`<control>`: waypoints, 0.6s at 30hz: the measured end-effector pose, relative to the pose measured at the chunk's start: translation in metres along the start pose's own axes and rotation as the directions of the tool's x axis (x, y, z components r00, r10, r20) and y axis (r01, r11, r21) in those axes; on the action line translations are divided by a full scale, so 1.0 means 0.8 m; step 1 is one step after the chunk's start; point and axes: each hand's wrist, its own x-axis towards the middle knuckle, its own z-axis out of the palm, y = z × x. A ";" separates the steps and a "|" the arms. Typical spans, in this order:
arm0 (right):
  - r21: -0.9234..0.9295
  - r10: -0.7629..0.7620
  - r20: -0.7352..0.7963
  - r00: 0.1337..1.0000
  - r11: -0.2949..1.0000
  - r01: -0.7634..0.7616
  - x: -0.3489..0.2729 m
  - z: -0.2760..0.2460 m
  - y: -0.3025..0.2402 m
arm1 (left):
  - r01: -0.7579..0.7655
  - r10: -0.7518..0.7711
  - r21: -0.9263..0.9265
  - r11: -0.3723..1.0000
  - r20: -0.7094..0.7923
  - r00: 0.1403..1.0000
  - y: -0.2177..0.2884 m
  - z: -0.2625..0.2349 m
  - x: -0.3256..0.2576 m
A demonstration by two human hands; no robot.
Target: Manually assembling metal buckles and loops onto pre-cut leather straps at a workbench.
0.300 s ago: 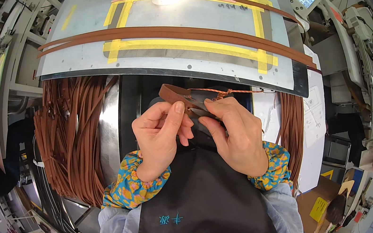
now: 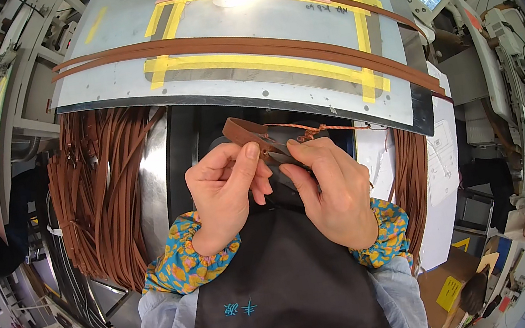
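Above my lap, just in front of the near edge of the worktop [image 2: 98, 90], I held the curled brown strap [image 2: 241, 129] up off every surface. My left hand [image 2: 221, 183] had it pinched firmly between thumb and bent forefinger, with no gap left in that grip, and its curled end stood out beyond my fingertips. The grip of my right hand [image 2: 336, 184] was closed too, thumb and forefinger on a thin grey blade [image 2: 284, 157] set close against the strap; I could not tell whether its edge touched.

As I judged it, this strap was partway through its handling: it was in hand with the blade brought up to it, but no finished cut could be made out, and it had not been put down. A tangled reddish cord [image 2: 312, 132] lay just behind, its join to the strap unclear. 2 long straps [image 2: 259, 44] lay across the worktop, and 2 bundles hung below it, 1 on the left [image 2: 96, 201] and 1 on the right [image 2: 410, 166]. Which of those were done, and which were left, I could not tell.
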 end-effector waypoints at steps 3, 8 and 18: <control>-0.017 -0.009 0.000 1.000 1.000 0.009 0.000 -0.001 -0.001 | -0.010 0.010 0.016 1.000 0.002 1.000 0.000 0.000 -0.001; -0.082 -0.017 -0.020 1.000 0.997 0.015 0.001 0.003 -0.004 | -0.017 0.017 0.054 0.998 -0.001 1.000 -0.001 0.001 -0.002; 0.082 -0.003 -0.145 0.989 0.996 0.015 -0.005 0.024 0.003 | -0.061 0.061 -0.003 0.998 -0.022 0.998 -0.005 0.003 -0.003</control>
